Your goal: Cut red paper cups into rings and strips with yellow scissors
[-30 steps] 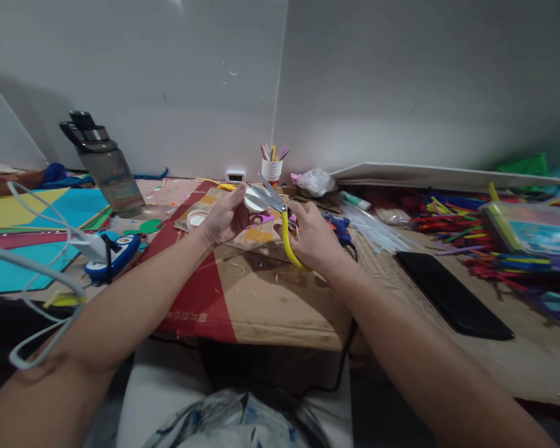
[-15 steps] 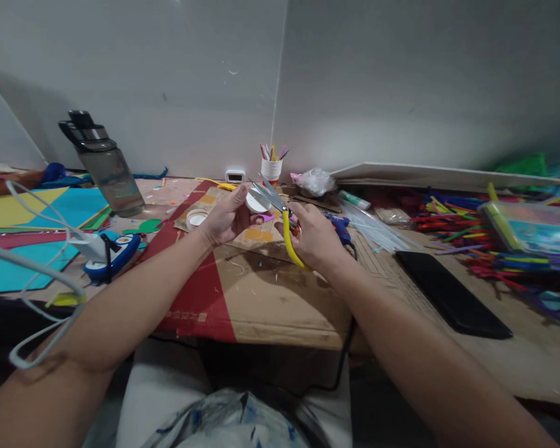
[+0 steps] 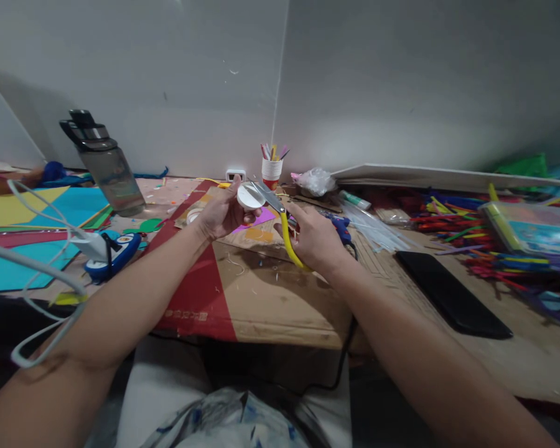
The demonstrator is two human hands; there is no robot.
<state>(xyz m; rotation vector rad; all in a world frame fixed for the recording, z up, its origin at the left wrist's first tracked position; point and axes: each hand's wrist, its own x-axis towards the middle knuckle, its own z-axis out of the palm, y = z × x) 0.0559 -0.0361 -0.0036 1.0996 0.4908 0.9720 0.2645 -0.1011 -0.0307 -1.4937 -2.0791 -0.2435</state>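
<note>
My left hand (image 3: 221,216) grips a white round piece (image 3: 251,198), shallow like the cut-off base of a paper cup, tilted towards me. Scissors with yellow handles (image 3: 288,241) are held in my right hand (image 3: 318,239), whose fingers wrap round the grips. Their metal blades point up and left, with the tips at the round piece's upper right edge. Whether they touch it I cannot tell. Behind my left wrist lies a white ring (image 3: 193,214), partly hidden. Under the hands a purple piece of paper (image 3: 261,216) rests on the cardboard (image 3: 270,298).
Left: a water bottle (image 3: 108,168), coloured sheets (image 3: 25,264), a blue power strip (image 3: 114,258) and a white cable. Behind: stacked paper cups (image 3: 271,169) with pens. Right: a blue glue gun (image 3: 340,229), clear glue sticks (image 3: 373,227), a black phone (image 3: 450,292) and pipe cleaners (image 3: 448,224).
My left hand has shifted slightly left with the white round piece, whose flat face shows more now. It covers more of the white ring and uncovers more purple paper. The scissors barely moved.
</note>
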